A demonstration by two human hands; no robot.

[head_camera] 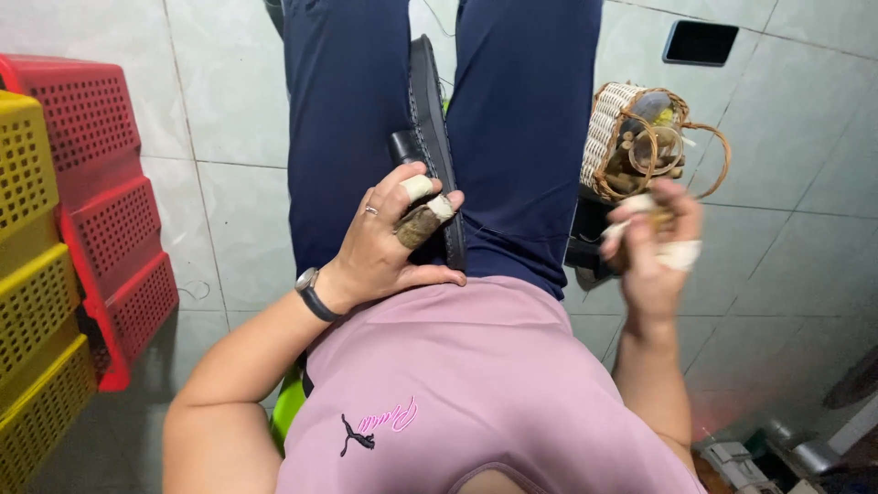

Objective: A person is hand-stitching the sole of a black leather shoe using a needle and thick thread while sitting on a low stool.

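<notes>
— Pink shirt (476, 384) fills the foreground, seen from the head camera looking straight down at a seated person. What are the hands doing?

— Left hand (389, 247) rests on the lap, fingers curled and pinched on a short brown stick (421, 225). Two fingertips are wrapped in pale tape. A ring and a dark wristwatch (311, 291) show on that arm.

— How does the stick lie?

— Its long axis runs diagonally, lower end toward the palm, upper end toward the knees. It sits just over a flat black strip (437, 137) that lies lengthwise between the thighs, on dark blue trousers (347, 119). Whether stick and strip touch cannot be told.

— And the other hand?

— Right hand (654, 247) is raised off the lap to the right side, well apart from the left, blurred. It is closed around something small and pale, with tape on one finger; what it holds is too smeared to name.

— What is nearest to it?

— Wicker basket (640, 137) with a looped handle, on the floor just beyond the right hand, holding brownish pieces and something clear and round. The right hand is much the nearer one to it; the left is nearer the stick and the strip.

— Anything between the hands?

— Only the right thigh. Farther out, red and yellow plastic crates (82, 229) stack along the left edge of the tiled floor (229, 110), and a dark square plate (700, 42) is set in the tiles at the upper right.
</notes>
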